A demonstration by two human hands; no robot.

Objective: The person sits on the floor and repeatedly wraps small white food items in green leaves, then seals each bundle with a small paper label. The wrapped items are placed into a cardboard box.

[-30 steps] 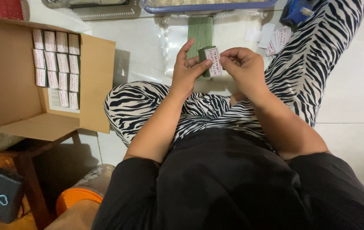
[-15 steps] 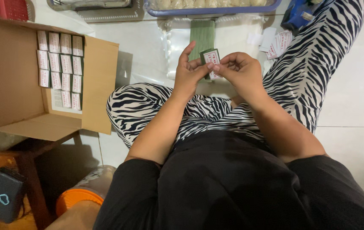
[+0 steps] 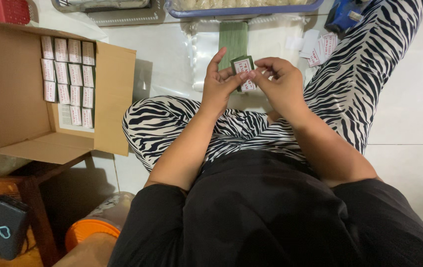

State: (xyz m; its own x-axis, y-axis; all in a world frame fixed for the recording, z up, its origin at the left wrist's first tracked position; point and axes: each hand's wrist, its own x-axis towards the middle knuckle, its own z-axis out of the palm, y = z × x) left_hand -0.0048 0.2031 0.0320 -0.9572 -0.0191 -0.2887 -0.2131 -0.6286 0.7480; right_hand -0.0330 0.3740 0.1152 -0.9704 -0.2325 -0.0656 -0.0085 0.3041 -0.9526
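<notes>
Both hands hold one small green packet (image 3: pixel 243 66) with a white printed label on its face, up in front of my knees. My left hand (image 3: pixel 220 85) grips its left side, index finger raised. My right hand (image 3: pixel 278 81) pinches the packet's right edge with thumb and fingertips on the label. Behind the hands, a stack of green packets (image 3: pixel 233 37) lies on clear plastic on the white tiled floor. Loose white labels (image 3: pixel 319 49) lie to the right of it.
An open cardboard box (image 3: pixel 18 99) at my left holds rows of labelled packets (image 3: pixel 68 79). A blue tray (image 3: pixel 241 6) and a blue tool (image 3: pixel 345 15) sit at the top. A wooden stool with a dark device (image 3: pixel 4 226) and an orange-lidded container (image 3: pixel 90 230) are at lower left.
The packet has been turned slightly in my hands, and my right fingers have moved across the label. The camera view shifted a little.
</notes>
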